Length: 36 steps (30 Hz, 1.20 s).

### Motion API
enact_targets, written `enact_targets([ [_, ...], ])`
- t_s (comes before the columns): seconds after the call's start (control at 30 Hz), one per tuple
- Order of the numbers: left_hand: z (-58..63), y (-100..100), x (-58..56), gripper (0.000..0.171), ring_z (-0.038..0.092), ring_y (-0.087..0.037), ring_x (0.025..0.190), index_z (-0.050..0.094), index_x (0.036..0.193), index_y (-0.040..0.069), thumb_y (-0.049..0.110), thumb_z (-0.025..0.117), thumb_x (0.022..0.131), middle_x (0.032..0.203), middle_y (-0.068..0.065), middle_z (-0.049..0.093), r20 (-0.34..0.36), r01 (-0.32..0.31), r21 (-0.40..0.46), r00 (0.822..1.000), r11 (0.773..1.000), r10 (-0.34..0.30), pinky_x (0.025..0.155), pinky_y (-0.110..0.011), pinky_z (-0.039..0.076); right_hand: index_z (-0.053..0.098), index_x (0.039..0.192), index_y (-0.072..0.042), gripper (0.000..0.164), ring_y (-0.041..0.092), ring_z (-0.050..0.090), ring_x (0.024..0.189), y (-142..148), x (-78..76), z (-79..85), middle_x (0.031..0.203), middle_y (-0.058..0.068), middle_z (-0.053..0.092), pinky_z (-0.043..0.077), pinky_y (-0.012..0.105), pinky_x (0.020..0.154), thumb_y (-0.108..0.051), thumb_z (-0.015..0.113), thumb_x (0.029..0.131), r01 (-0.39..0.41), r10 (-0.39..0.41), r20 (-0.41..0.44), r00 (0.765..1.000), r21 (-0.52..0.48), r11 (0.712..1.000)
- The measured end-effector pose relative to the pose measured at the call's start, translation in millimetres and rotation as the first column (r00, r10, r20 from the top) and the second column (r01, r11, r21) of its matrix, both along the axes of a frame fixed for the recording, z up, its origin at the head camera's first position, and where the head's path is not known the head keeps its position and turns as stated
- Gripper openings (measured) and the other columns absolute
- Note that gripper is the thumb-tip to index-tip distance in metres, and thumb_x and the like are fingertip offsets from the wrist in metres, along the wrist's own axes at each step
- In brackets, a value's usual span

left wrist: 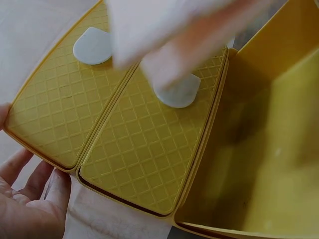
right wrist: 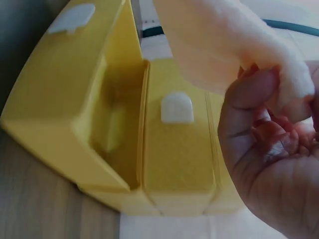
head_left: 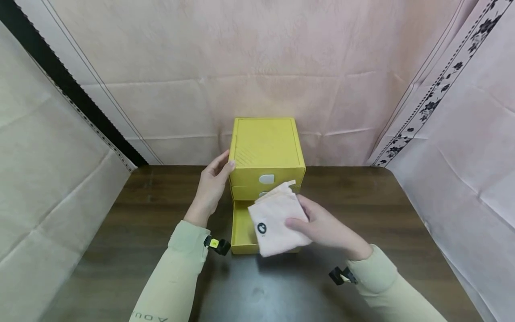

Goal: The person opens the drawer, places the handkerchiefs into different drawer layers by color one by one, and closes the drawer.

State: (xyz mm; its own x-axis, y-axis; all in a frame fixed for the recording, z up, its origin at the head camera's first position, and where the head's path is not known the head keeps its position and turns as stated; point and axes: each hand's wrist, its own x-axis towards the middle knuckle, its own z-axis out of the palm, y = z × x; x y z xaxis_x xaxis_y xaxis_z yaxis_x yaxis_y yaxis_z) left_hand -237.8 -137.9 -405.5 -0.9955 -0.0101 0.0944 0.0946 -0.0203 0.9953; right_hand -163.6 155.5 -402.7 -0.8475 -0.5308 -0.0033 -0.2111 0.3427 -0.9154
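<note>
A small yellow three-drawer unit (head_left: pixel 265 142) stands on the table, its bottom drawer (head_left: pixel 243 249) pulled out toward me. In the left wrist view, the upper two drawer fronts (left wrist: pixel 139 144) are closed and have a diamond lattice and pale tabs. My left hand (head_left: pixel 211 188) rests against the unit's left side, thumb near the upper front corner. A folded white hand towel (head_left: pixel 275 232) with a small dark round emblem is pinched between the thumb and fingers of my right hand (head_left: pixel 323 225). It overlaps the open drawer in the head view. The inside (right wrist: pixel 117 122) of that drawer shows bare yellow walls.
The dark wooden table (head_left: pixel 161 250) carries the unit near its back edge. Creased pale cloth (head_left: pixel 265 58) hangs right behind, and more cloth flanks both sides, with a black strip (head_left: pixel 76 89) at left and a floral band (head_left: pixel 438 89) at right.
</note>
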Motion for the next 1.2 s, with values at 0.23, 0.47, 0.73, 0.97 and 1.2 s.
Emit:
enact_targets([
  [0.23, -0.1, 1.4, -0.2, 0.052, 0.047, -0.016, 0.122, 0.049, 0.141, 0.034, 0.045, 0.062, 0.093, 0.138, 0.005, 0.049, -0.015, -0.016, -0.016, 1.0, 1.0, 0.016, 0.104, -0.037, 0.037, 0.053, 0.114, -0.009, 0.029, 0.02, 0.062, 0.072, -37.2, -20.9, -35.7, 0.088, 0.008, 0.062, 0.052, 0.035, 0.065, -0.022, 0.067, 0.093, 0.143, -0.142, -0.025, 0.99, 0.058, 0.988],
  [0.47, 3.2, 3.5, 0.0, 0.052, 0.048, -0.016, 0.12, 0.047, 0.143, 0.03, 0.042, 0.062, 0.094, 0.138, 0.004, 0.049, -0.012, -0.007, -0.013, 1.0, 1.0, 0.007, 0.103, -0.036, 0.039, 0.051, 0.095, -0.008, 0.021, 0.018, 0.053, 0.066, -51.6, -28.2, -65.4, 0.079, 0.006, 0.054, 0.045, 0.032, 0.057, -0.019, 0.069, 0.09, 0.352, -0.324, -0.15, 0.934, 0.234, 0.906],
  [0.73, 3.4, 0.2, -0.2, 0.053, 0.047, -0.013, 0.122, 0.047, 0.142, 0.034, 0.048, 0.061, 0.092, 0.139, 0.007, 0.048, -0.007, -0.01, -0.049, 1.0, 0.999, 0.009, 0.105, -0.035, 0.037, 0.051, 0.098, -0.006, 0.022, 0.018, 0.05, 0.064, -60.1, -20.7, -65.0, 0.075, 0.004, 0.053, 0.043, 0.032, 0.059, -0.021, 0.067, 0.092, 0.339, -0.278, -0.209, 0.938, 0.372, 0.864],
  [0.97, 6.2, 2.5, -0.4, 0.055, 0.047, -0.012, 0.123, 0.049, 0.14, 0.037, 0.053, 0.063, 0.089, 0.138, 0.009, 0.048, -0.016, -0.023, -0.05, 1.0, 0.998, 0.022, 0.105, -0.036, 0.037, 0.058, 0.117, -0.005, 0.037, 0.023, 0.059, 0.089, -47.1, -6.3, -51.9, 0.106, 0.006, 0.06, 0.051, 0.038, 0.075, -0.028, 0.069, 0.09, 0.389, -0.298, -0.289, 0.91, 0.344, 0.855],
  [1.2, -4.8, -3.9, 6.9, 0.064, 0.044, -0.012, 0.129, 0.046, 0.143, 0.034, 0.063, 0.058, 0.087, 0.144, 0.007, 0.044, 0.057, -0.004, -0.089, 0.998, 0.996, 0.009, 0.107, -0.037, 0.036, 0.063, 0.111, -0.007, 0.029, 0.019, 0.058, 0.086, -11.1, 3.0, -67.0, 0.101, 0.004, 0.06, 0.051, 0.038, 0.074, -0.026, 0.07, 0.091, 0.365, -0.276, -0.359, 0.892, 0.207, 0.908],
])
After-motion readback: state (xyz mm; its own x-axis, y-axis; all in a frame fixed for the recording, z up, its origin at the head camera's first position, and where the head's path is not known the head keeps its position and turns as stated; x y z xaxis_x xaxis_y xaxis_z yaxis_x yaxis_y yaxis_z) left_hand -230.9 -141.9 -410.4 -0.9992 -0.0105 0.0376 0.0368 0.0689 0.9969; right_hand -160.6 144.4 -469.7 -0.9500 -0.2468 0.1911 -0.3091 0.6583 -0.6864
